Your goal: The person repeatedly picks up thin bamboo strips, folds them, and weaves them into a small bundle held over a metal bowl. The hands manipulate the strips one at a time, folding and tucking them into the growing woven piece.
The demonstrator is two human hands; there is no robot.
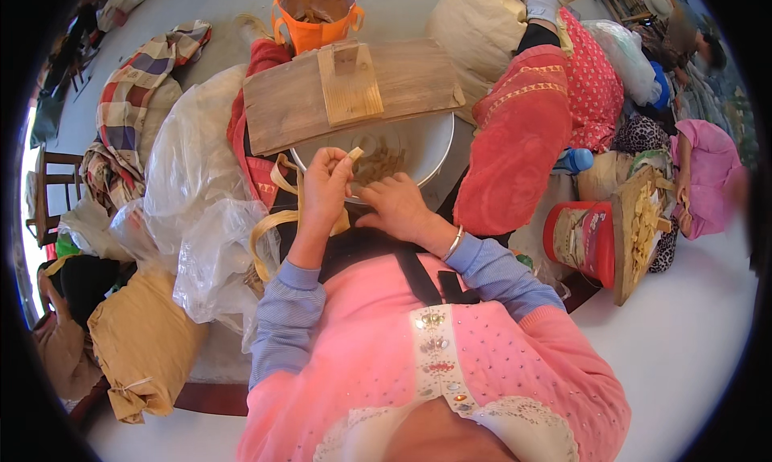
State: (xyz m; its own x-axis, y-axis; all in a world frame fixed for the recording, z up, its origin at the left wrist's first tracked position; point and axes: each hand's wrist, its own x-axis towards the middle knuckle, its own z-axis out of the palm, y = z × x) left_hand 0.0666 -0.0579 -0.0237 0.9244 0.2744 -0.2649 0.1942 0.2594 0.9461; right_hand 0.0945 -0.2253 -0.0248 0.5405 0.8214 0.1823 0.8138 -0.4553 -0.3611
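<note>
My left hand (pixel 324 190) is closed, pinching a small pale yellow piece (pixel 355 153) between thumb and fingertips above a metal basin (pixel 441 144). Several short pale pieces (pixel 381 164) lie in the bottom of that basin. Beside my left wrist loops a flat pale yellow strip (pixel 260 235); whether it joins the pinched piece I cannot tell. My right hand (pixel 400 210) hangs at the basin's near rim, palm down, fingers loosely stretched toward the left hand and thumb apart. Nothing shows in it. A wooden board (pixel 277 104) with a lighter block (pixel 351 84) lies across the basin's far side.
An orange bucket (pixel 315 34) stands beyond the board. Clear plastic bags (pixel 201 140) and a brown sack (pixel 145 341) crowd the left. On the right are a red bucket (pixel 581 238), a tilted board with pale pieces (pixel 639 229), and a person in pink (pixel 708 172).
</note>
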